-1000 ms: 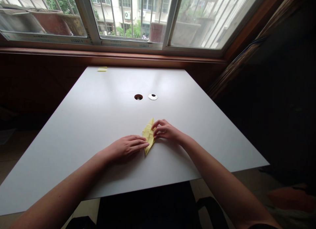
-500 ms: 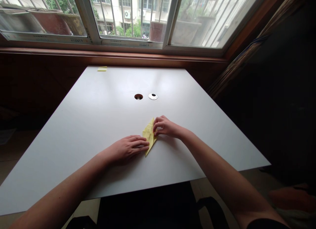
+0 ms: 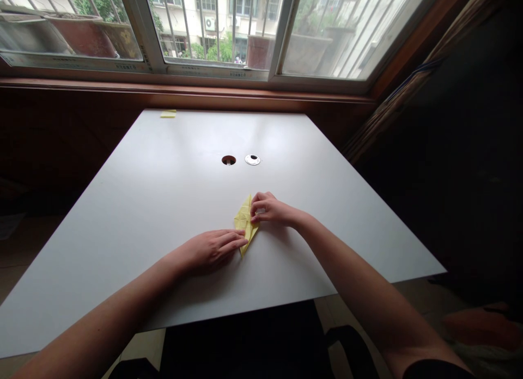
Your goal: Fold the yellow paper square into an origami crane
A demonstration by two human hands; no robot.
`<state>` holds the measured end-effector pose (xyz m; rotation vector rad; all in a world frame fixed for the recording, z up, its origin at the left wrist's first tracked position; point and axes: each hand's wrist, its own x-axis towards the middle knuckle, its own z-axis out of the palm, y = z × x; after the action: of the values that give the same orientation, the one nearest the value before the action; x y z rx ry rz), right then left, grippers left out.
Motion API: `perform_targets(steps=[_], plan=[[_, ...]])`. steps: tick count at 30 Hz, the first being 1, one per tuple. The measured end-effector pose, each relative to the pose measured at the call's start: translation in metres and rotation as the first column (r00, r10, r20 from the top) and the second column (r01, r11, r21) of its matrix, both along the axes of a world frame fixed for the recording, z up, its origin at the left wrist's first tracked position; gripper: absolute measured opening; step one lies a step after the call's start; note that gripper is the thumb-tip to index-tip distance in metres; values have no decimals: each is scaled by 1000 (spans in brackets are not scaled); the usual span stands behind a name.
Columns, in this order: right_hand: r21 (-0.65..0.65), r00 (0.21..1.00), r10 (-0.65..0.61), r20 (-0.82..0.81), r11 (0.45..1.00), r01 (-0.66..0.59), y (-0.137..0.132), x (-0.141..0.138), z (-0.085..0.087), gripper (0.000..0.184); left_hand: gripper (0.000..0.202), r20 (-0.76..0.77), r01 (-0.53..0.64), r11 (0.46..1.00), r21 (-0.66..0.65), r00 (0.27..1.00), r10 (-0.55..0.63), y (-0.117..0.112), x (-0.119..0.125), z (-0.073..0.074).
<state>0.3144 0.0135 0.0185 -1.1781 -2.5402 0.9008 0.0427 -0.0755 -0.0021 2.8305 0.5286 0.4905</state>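
A folded sheet of yellow paper (image 3: pixel 242 219) lies on the white table (image 3: pixel 183 194), shaped like a long pointed diamond with creases across it. My left hand (image 3: pixel 218 247) rests flat with its fingers stretched out, their tips on the paper's lower left part. From the right, my right hand (image 3: pixel 267 207) pinches the paper's right edge between curled fingers and thumb. Those fingers hide part of that edge.
Beyond the paper, the tabletop has a round cable hole (image 3: pixel 229 160) with a round grommet cover (image 3: pixel 252 159) beside it. A small yellow paper pad (image 3: pixel 168 114) lies at the far left edge. A barred window (image 3: pixel 216 30) is behind the table.
My right hand has shifted slightly left along with the paper's upper part. The left fingers lie a little lower and further right on the paper.
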Motion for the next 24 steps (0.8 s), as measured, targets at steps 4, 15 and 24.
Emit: perform_targets(steps=[4, 15, 24], plan=[[-47, 1000, -24, 10, 999, 25, -2, -1, 3, 11, 50, 3, 32, 998, 49, 999, -32, 1, 1, 1], [52, 993, 88, -75, 995, -84, -16, 5, 2, 8, 45, 36, 29, 997, 65, 999, -32, 0, 2, 3], [97, 999, 45, -19, 994, -43, -19, -5, -2, 12, 45, 42, 33, 999, 24, 999, -34, 1, 1, 4]])
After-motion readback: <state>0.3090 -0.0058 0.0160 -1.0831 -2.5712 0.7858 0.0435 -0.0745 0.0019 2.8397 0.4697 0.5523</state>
